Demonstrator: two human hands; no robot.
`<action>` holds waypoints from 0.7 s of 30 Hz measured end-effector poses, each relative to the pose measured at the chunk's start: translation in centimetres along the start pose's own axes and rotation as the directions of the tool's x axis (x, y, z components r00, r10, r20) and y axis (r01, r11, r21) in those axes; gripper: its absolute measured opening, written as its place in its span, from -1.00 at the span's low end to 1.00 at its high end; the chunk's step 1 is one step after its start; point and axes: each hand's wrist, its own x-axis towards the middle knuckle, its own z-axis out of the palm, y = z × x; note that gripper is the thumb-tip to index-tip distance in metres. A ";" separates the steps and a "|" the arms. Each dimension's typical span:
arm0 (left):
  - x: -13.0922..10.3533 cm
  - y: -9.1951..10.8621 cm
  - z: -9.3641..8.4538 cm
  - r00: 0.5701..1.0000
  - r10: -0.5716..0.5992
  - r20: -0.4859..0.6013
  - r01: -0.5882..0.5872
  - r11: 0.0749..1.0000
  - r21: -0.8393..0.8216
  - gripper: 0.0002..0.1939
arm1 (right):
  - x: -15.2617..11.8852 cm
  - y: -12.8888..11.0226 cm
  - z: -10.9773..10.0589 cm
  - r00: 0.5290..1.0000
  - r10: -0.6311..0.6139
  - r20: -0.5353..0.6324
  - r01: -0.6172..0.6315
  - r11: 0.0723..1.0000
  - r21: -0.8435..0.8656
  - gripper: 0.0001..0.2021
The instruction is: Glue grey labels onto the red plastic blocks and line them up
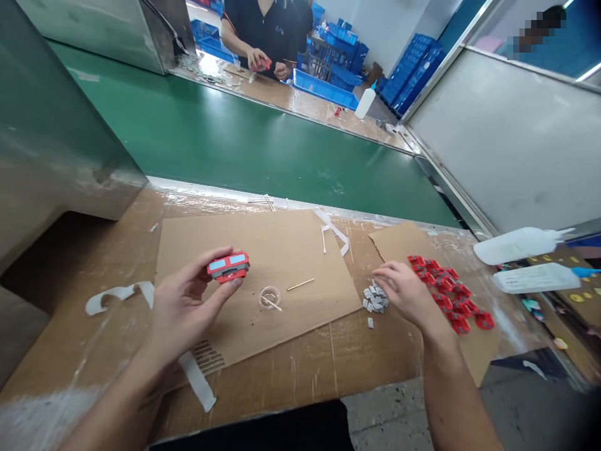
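My left hand (190, 307) grips a red and grey plastic toy part (228, 267) with two light blue panels, held above a cardboard sheet (263, 238). At the right, my right hand (399, 288) reaches over a small pile of grey square pieces (374, 299), its thumb and fingertips drawn together. Whether a piece is between those fingers I cannot make out. A single grey piece (370, 323) lies apart, nearer to me. Beyond my right hand, several similar red parts (446, 285) are heaped on another cardboard piece (399, 239).
On the cardboard stand a small clear cup (269, 298) with a stick in it and a loose cotton swab (300, 284). Two white squeeze bottles (516, 246) lie at right. A green conveyor belt (263, 138) crosses ahead. Across it, a person (267, 31) holds a red part.
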 end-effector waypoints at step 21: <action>-0.8 -0.2 2.3 0.949 0.262 0.175 -0.215 0.944 -0.248 -0.47 | 3.2 -13.0 2.5 0.978 0.008 -0.208 0.122 0.786 0.606 -0.87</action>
